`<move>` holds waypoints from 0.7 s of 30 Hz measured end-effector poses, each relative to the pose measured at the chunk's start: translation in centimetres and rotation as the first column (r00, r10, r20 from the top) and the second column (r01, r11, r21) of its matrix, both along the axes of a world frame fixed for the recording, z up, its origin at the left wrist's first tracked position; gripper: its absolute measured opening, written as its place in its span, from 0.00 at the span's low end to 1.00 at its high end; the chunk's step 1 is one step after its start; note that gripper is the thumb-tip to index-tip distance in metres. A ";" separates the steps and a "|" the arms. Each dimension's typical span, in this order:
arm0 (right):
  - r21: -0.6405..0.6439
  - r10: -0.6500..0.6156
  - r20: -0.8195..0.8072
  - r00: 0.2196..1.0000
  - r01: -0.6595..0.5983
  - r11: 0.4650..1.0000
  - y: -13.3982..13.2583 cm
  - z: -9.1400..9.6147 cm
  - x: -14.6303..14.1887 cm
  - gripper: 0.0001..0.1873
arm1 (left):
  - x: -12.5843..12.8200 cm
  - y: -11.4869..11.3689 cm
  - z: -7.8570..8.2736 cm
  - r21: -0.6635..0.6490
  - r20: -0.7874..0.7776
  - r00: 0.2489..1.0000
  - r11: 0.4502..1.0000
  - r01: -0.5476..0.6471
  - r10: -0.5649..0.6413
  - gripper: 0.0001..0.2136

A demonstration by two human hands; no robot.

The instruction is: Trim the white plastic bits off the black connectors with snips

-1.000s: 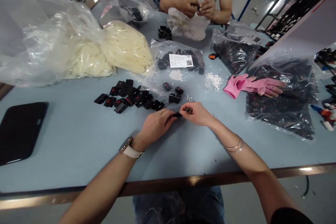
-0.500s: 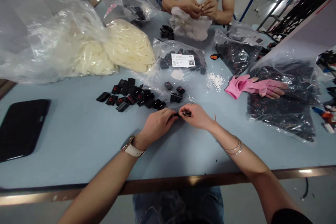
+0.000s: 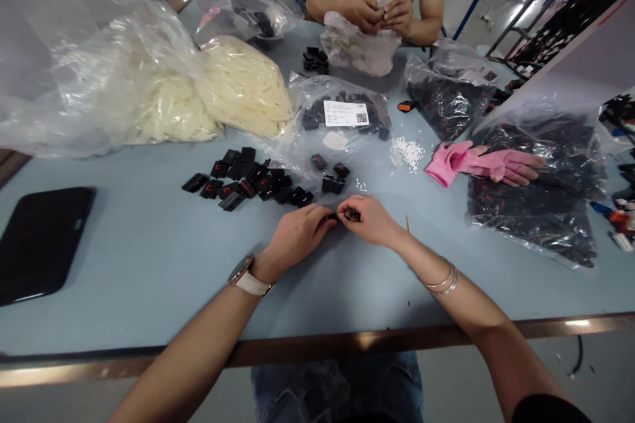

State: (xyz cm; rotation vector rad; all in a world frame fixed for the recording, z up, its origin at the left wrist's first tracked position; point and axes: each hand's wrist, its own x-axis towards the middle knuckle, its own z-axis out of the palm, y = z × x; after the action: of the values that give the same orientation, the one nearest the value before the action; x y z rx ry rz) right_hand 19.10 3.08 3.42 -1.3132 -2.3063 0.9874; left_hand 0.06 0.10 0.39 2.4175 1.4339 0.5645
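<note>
My left hand (image 3: 300, 236), with a watch on its wrist, is closed around a small black plastic connector (image 3: 332, 216); the fingers cover most of it. Meeting it at the fingertips, my right hand (image 3: 371, 219) is pinched, with a dark object (image 3: 352, 215) under its curled fingers that is too hidden to name. Just beyond my left hand lies a pile of black connectors (image 3: 231, 201), some with red marks. A few more connectors (image 3: 328, 184) and some tiny white pieces (image 3: 361, 186) lie beyond the fingertips.
A labelled clear bag (image 3: 346, 114) of black parts lies ahead, beside a bag of cream-coloured pieces (image 3: 243, 89). White bits (image 3: 409, 153) and a pink glove (image 3: 461, 162) are to the right. A black tray (image 3: 42, 238) sits left. Opposite, a co-worker's hands (image 3: 381, 13) work.
Both hands stay almost in place, with only a very slight shift of the right one. The co-worker's fingers have moved a little.
</note>
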 end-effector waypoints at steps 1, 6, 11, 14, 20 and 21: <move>0.018 0.000 0.014 1.000 0.000 1.000 -0.1 0.0 -0.1 0.09 | 0.0 0.0 0.0 0.000 -0.009 1.000 1.000 -0.002 0.002 0.08; -0.012 -0.078 -0.044 0.996 0.078 0.997 0.2 -0.3 0.1 0.08 | 0.0 0.1 -0.2 -0.016 -0.025 1.000 1.000 -0.016 0.015 0.08; -0.229 -0.176 -0.132 0.976 0.143 0.963 0.9 -0.3 0.8 0.10 | 0.1 0.2 -0.2 -0.043 -0.011 0.999 0.999 -0.034 0.033 0.06; -0.187 -0.139 -0.111 0.984 0.116 0.975 1.0 -0.1 0.9 0.08 | 0.1 0.2 -0.2 -0.052 -0.010 0.999 0.998 -0.038 0.038 0.05; -0.087 -0.078 -0.115 0.990 0.069 0.994 0.7 -0.3 0.5 0.07 | 0.1 0.1 0.0 -0.066 -0.018 0.999 0.997 -0.032 0.030 0.06; -0.080 -0.076 -0.121 0.990 0.066 0.995 0.6 -0.4 0.5 0.07 | 0.1 0.1 0.0 -0.065 -0.019 0.999 0.997 -0.030 0.029 0.06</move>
State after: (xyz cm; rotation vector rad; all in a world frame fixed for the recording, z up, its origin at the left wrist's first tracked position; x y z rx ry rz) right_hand 19.61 3.70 3.03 -1.3140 -2.1346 1.1100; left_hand 0.17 0.24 0.38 2.3604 1.4738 0.4952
